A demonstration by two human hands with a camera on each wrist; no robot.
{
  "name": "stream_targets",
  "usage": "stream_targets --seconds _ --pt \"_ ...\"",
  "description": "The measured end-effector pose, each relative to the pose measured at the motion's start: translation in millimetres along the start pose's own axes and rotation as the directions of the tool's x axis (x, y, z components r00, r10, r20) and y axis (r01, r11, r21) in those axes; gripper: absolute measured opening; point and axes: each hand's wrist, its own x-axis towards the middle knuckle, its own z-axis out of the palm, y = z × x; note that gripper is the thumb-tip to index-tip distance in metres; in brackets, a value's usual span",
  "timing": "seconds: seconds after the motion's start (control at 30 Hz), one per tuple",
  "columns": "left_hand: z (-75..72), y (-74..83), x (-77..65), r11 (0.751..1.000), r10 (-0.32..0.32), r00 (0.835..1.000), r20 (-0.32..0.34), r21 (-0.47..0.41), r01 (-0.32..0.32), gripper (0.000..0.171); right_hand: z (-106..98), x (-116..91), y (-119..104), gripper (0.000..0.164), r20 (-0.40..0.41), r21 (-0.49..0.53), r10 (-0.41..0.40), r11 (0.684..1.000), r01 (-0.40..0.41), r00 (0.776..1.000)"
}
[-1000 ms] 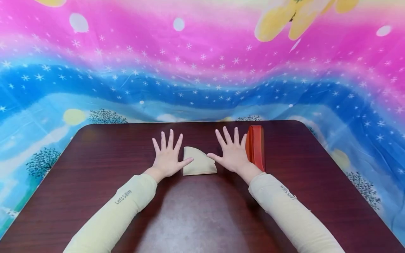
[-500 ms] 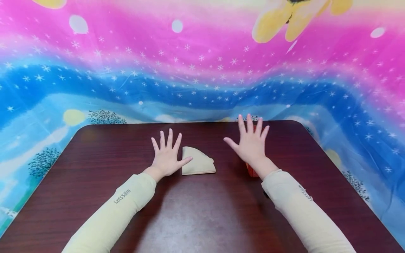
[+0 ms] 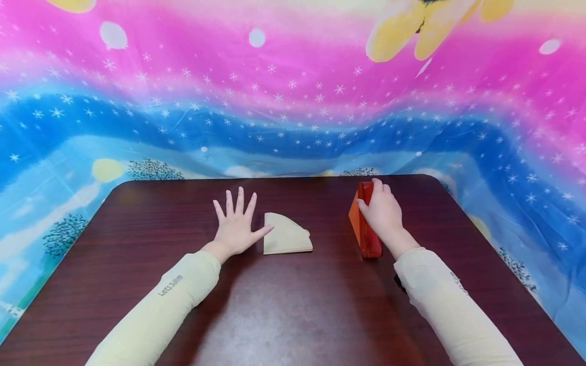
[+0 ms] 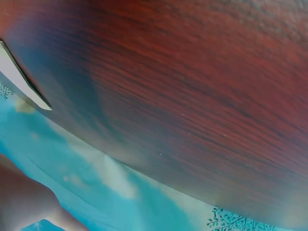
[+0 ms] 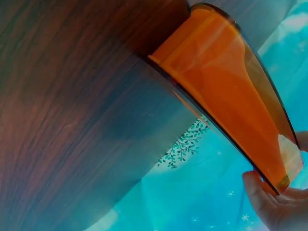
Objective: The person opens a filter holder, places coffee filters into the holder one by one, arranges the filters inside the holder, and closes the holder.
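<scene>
A red-orange translucent plastic holder (image 3: 366, 218), wedge-shaped, stands on the right part of the table. My right hand (image 3: 384, 211) grips it from the right, the thumb on its near face and the fingers over its far top. The right wrist view shows the holder (image 5: 216, 86) from its side, pinched at one end by the right hand (image 5: 284, 207). A beige stack of cone coffee filters (image 3: 286, 235) lies left of it. My left hand (image 3: 235, 230) is spread beside the filters, its thumb overlapping their left edge in the head view; contact cannot be told.
The dark reddish wood table (image 3: 274, 315) has rounded far corners. Behind it hangs a pink and blue printed cloth (image 3: 284, 91) close to the far edge. A small dark object (image 3: 400, 283) shows under the right sleeve.
My right hand, spread wide before, has moved right and closed its fingers round the holder. My left hand, still spread, has shifted slightly left. The coffee filters have stayed in place.
</scene>
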Motion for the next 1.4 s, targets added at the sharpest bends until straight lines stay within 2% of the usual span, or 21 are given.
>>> stream_targets --seconds 0.33,0.5,0.63,0.8,1.0,1.17,1.4 --pt "-2.9 -6.6 -0.3 1.0 -0.002 1.0 -0.014 -0.031 0.002 0.093 -8 -3 -2 0.061 0.021 -0.092 -0.016 0.996 0.018 1.0" --pt "-8.5 -3.8 -1.5 0.995 0.033 0.999 -0.028 -0.091 -0.035 0.089 -12 -6 0 0.058 0.053 -0.112 -0.089 0.989 0.094 0.995" --pt "-14.0 3.1 -3.2 0.984 0.074 0.996 -0.044 -0.16 -0.08 0.083 -19 -11 -1 0.055 0.124 -0.086 -0.144 0.984 0.156 0.982" --pt "-21.3 15.3 -6.2 0.956 0.135 0.989 -0.064 -0.254 -0.147 0.075 -28 -20 -7 0.06 0.254 -0.024 -0.178 0.981 0.19 0.951" --pt "-26.7 30.9 -12.7 0.915 0.202 0.979 -0.04 -0.349 -0.203 0.071 -34 -34 -21 0.062 0.394 0.023 -0.228 0.971 0.238 0.89" --pt "-28.4 38.2 -18.0 0.886 0.244 0.969 -0.032 -0.399 -0.237 0.07 -35 -47 -33 0.061 0.432 0.039 -0.281 0.955 0.293 0.857" --pt "-23.1 35.4 -21.3 0.867 0.259 0.966 -0.022 -0.436 -0.242 0.069 -31 -61 -51 0.06 0.45 0.058 -0.348 0.93 0.362 0.822"
